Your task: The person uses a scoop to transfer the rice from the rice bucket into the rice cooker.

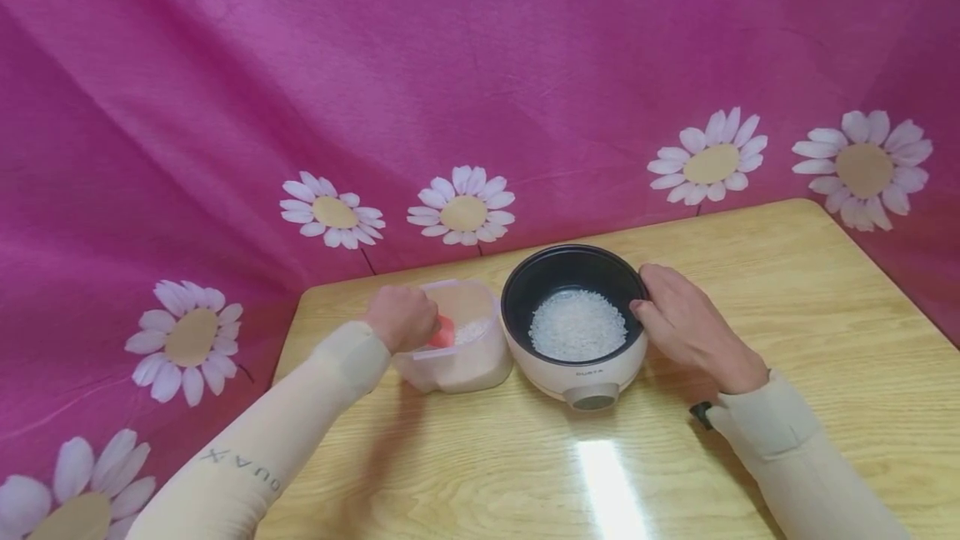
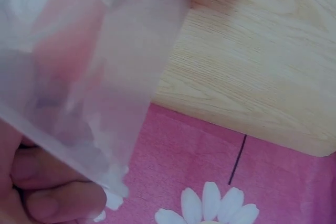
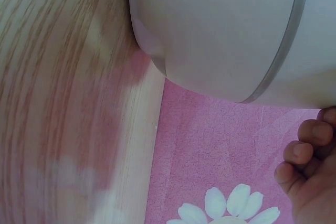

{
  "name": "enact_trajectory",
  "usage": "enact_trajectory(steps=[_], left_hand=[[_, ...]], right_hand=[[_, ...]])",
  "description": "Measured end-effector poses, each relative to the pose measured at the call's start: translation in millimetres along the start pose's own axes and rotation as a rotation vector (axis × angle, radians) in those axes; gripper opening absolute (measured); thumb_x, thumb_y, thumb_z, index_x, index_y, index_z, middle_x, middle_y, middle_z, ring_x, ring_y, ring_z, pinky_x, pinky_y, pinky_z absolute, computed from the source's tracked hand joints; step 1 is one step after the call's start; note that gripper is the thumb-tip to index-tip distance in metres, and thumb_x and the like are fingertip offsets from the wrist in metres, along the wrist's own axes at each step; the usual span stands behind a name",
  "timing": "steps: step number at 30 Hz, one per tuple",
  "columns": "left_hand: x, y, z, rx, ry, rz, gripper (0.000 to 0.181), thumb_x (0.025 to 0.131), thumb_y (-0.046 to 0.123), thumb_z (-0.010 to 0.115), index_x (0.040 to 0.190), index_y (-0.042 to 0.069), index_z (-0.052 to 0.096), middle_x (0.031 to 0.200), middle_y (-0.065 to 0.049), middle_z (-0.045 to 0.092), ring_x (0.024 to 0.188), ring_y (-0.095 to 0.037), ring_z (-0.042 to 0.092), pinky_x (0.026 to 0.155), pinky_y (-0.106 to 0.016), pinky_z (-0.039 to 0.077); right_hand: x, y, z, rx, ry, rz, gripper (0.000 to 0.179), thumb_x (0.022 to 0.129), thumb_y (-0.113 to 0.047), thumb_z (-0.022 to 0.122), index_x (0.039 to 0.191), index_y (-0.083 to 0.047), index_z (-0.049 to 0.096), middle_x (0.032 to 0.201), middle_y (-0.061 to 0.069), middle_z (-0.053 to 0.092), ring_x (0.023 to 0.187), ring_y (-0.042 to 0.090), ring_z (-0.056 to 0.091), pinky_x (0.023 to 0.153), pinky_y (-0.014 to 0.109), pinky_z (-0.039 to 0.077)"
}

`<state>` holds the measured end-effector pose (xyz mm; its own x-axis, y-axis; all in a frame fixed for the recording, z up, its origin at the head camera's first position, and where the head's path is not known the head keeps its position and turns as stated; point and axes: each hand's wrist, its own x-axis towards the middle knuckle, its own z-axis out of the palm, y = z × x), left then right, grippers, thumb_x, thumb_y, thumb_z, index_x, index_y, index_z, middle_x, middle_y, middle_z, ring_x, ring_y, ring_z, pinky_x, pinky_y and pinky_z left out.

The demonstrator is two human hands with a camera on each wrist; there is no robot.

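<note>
My left hand [image 1: 401,319] grips a red scoop [image 1: 444,333] inside a translucent plastic container [image 1: 457,375] that has some white rice [image 1: 472,330] in it. In the left wrist view the scoop [image 2: 73,40] shows blurred through the container wall [image 2: 131,72], with curled fingers [image 2: 63,200] below the rim. Directly right of the container stands a white electric cooking pot [image 1: 536,373] with a dark inside. A mound of rice [image 1: 577,325] covers its bottom. My right hand [image 1: 686,323] holds the pot's right side, thumb at the rim. Its curled fingers [image 3: 300,153] lie along the pot's outside.
A wooden table [image 1: 787,307] carries both vessels. Behind it and at the sides hangs a magenta cloth [image 1: 480,73] with white flowers. The pot's front knob [image 1: 592,397] faces me. A bright light reflection lies on the table in front of the pot.
</note>
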<state>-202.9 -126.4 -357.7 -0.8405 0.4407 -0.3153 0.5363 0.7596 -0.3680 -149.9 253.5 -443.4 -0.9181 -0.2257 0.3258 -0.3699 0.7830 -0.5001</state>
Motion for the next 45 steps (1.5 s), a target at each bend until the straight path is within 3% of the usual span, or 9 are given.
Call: enact_trajectory(steps=[6, 11, 17, 22, 28, 39, 45], left_hand=[[3.0, 8.0, -4.6, 0.083, -0.068, -0.036, 0.043, 0.103, 0.034, 0.056, 0.065, 0.012, 0.057, 0.061, -0.002, 0.045, 0.057, -0.019, 0.044, 0.053, -0.035, 0.048], [5.9, 12.7, -6.0, 0.129, -0.164, -0.061, 0.034, 0.103, 0.029, 0.057, 0.076, 0.01, 0.065, 0.062, -0.002, 0.045, 0.055, -0.018, 0.043, 0.05, -0.031, 0.039], [11.0, 16.9, -3.8, 0.081, -0.238, -0.101, 0.026, 0.1, 0.025, 0.057, 0.078, 0.013, 0.066, 0.068, -0.001, 0.052, 0.059, -0.018, 0.046, 0.05, -0.031, 0.039], [13.1, 17.7, -1.1, 0.031, -0.244, -0.099, 0.032, 0.099, 0.032, 0.058, 0.073, 0.015, 0.062, 0.069, -0.001, 0.053, 0.061, -0.018, 0.047, 0.054, -0.036, 0.046], [14.3, 15.4, 3.7, -0.009, -0.215, -0.072, 0.041, 0.1, 0.042, 0.059, 0.068, 0.015, 0.06, 0.07, 0.0, 0.055, 0.065, -0.02, 0.053, 0.066, -0.045, 0.058], [14.8, 8.4, 10.0, -0.108, -0.193, -0.018, 0.038, 0.101, 0.042, 0.056, 0.073, 0.017, 0.065, 0.075, 0.001, 0.058, 0.072, -0.018, 0.057, 0.072, -0.046, 0.057], [14.3, 7.4, 10.7, -0.143, -0.181, -0.008, 0.038, 0.1, 0.037, 0.054, 0.069, 0.018, 0.061, 0.072, 0.002, 0.054, 0.071, -0.019, 0.056, 0.069, -0.041, 0.052]], right_hand=[[0.3, -0.1, 0.2, 0.004, 0.003, -0.001, 0.007, 0.096, -0.016, 0.05, 0.099, -0.01, 0.048, 0.083, 0.004, 0.045, 0.08, 0.018, 0.045, 0.071, 0.032, 0.038], [0.2, 1.2, 0.3, 0.0, 0.028, -0.025, 0.005, 0.095, -0.015, 0.051, 0.096, -0.011, 0.048, 0.081, 0.003, 0.044, 0.078, 0.017, 0.043, 0.07, 0.03, 0.036], [-0.6, 1.4, 0.5, -0.009, 0.033, -0.029, 0.005, 0.095, -0.015, 0.051, 0.096, -0.01, 0.048, 0.081, 0.003, 0.044, 0.077, 0.016, 0.042, 0.069, 0.03, 0.036], [-0.9, 1.5, 0.8, -0.017, 0.034, -0.024, 0.005, 0.095, -0.015, 0.051, 0.096, -0.01, 0.048, 0.081, 0.003, 0.044, 0.077, 0.016, 0.042, 0.069, 0.03, 0.036], [-1.5, 1.4, 1.0, -0.02, 0.04, -0.03, 0.005, 0.095, -0.014, 0.05, 0.096, -0.01, 0.048, 0.081, 0.003, 0.043, 0.078, 0.016, 0.042, 0.07, 0.03, 0.036], [0.3, 0.0, 1.3, -0.001, 0.055, -0.045, 0.004, 0.092, -0.012, 0.051, 0.092, -0.009, 0.049, 0.08, 0.003, 0.043, 0.077, 0.017, 0.042, 0.071, 0.031, 0.035], [0.0, 0.1, 1.2, -0.003, 0.049, -0.039, 0.004, 0.093, -0.013, 0.051, 0.093, -0.01, 0.049, 0.081, 0.003, 0.043, 0.078, 0.016, 0.043, 0.071, 0.031, 0.036]])
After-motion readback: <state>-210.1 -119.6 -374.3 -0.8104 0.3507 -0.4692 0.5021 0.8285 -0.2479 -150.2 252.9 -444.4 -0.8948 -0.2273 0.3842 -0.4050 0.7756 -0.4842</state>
